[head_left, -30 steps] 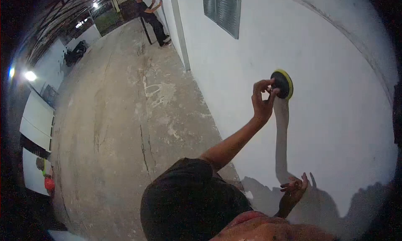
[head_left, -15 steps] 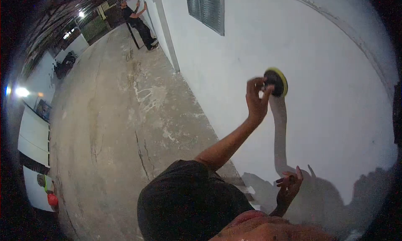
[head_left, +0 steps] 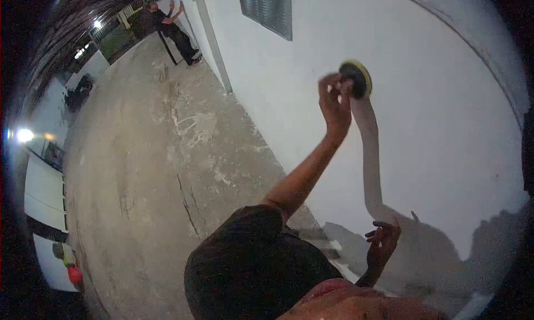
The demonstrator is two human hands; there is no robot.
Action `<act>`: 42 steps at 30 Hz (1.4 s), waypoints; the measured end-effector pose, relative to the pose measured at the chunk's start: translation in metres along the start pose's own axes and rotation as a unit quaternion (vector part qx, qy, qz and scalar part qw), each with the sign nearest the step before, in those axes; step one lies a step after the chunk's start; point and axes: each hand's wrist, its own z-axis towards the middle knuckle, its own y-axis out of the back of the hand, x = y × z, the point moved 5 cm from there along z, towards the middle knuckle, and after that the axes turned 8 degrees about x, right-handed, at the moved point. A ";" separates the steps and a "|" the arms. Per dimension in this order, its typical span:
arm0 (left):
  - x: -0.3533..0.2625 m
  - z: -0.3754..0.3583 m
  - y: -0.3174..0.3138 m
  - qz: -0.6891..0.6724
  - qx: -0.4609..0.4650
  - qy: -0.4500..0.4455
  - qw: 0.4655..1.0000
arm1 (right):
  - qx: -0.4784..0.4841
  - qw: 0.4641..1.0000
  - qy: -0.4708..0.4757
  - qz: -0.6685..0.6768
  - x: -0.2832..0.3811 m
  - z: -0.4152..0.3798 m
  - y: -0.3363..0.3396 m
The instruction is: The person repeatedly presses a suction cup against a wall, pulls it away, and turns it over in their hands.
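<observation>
My left hand (head_left: 336,107) is closed on the back of a round black pad (head_left: 356,79) with a yellow edge, its fingers pinched at the pad's centre. The pad's yellow face is turned to the white wall (head_left: 434,108) and seems to lie against it. Lower down, my right hand (head_left: 384,242) is held up near the wall, fingers apart and loosely bent, with nothing in it. Both hands cast shadows on the wall.
A louvred vent (head_left: 266,9) is set in the wall above. A cracked concrete floor (head_left: 139,181) stretches away to the left. Far back, another person (head_left: 175,33) stands with hands on the wall. A red object (head_left: 74,274) sits at the lower left.
My left hand has moved the pad a little up and to the left along the wall. My right hand stays in about the same place, its fingers slightly more bent.
</observation>
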 end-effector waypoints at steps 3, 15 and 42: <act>0.021 -0.022 -0.003 0.027 0.012 0.006 1.000 | -0.008 0.999 -0.024 -0.023 -0.003 -0.011 0.005; -0.011 0.013 -0.007 -0.004 0.008 -0.018 1.000 | 0.031 0.999 0.016 -0.024 0.012 0.001 -0.018; 0.112 0.131 0.142 0.265 0.053 -0.078 0.959 | 0.125 0.990 0.037 -0.047 0.036 0.109 -0.156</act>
